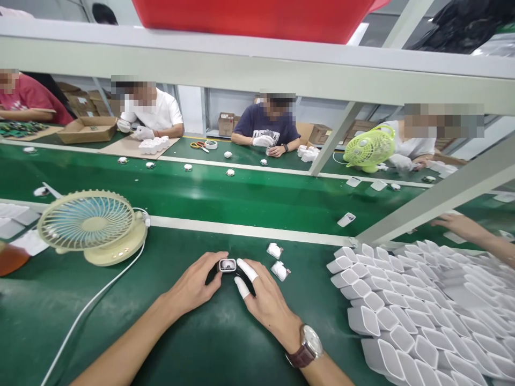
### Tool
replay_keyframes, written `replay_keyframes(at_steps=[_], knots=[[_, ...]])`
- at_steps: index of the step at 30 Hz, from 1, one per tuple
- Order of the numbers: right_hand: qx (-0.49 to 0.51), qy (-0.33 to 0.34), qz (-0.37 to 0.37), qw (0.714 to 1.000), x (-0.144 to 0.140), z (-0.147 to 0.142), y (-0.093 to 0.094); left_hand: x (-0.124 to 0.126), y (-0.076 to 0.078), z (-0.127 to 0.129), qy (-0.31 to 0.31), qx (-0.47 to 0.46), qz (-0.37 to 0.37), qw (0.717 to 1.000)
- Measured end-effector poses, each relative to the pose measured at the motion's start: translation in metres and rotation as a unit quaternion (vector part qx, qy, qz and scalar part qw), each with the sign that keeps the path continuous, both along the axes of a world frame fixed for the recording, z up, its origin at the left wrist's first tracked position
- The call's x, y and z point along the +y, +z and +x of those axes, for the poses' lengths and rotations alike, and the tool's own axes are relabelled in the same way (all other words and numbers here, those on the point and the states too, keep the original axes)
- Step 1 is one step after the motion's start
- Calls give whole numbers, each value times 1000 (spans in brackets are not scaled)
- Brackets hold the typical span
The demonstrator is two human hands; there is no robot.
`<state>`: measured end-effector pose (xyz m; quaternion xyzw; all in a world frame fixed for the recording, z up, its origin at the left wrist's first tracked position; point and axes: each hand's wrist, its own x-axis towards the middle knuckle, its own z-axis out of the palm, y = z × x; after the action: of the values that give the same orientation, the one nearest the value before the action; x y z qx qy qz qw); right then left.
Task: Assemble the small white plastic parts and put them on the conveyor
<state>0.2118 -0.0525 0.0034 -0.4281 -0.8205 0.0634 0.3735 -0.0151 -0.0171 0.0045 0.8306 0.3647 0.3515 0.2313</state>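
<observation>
A small white open-ended housing (228,265) stands between my hands, its rounded rectangular mouth facing up with a dark rim and a pale part inside. My left hand (197,281) grips it from the left between thumb and forefinger. From the right, my right hand (269,305) holds its other side, with white finger cots on thumb and forefinger and a watch (311,340) on the wrist. Past my right fingertips lie two small white parts, one farther back (274,250) and one nearer (280,270). The housing's lower body is hidden.
Many white housings (402,305) stand packed at the right. A cream fan (94,225) with a white cable is at left. Beyond runs a green conveyor (241,195) carrying small parts; co-workers sit across it. Another person's arm (475,230) reaches in at right, behind a slanted post (438,187).
</observation>
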Motion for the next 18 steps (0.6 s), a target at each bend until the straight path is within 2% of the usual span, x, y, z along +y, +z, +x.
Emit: replay_keyframes(at_steps=[4, 8, 18], knots=[[-65, -30, 21, 997, 2, 1, 0, 4, -1, -3, -15, -1, 21, 1000], [-110, -51, 10, 993, 2, 2, 2, 7, -2, -3, -29, -3, 30, 999], [-134, -54, 17, 989, 0, 0, -2, 9, -6, -2, -23, -3, 41, 999]])
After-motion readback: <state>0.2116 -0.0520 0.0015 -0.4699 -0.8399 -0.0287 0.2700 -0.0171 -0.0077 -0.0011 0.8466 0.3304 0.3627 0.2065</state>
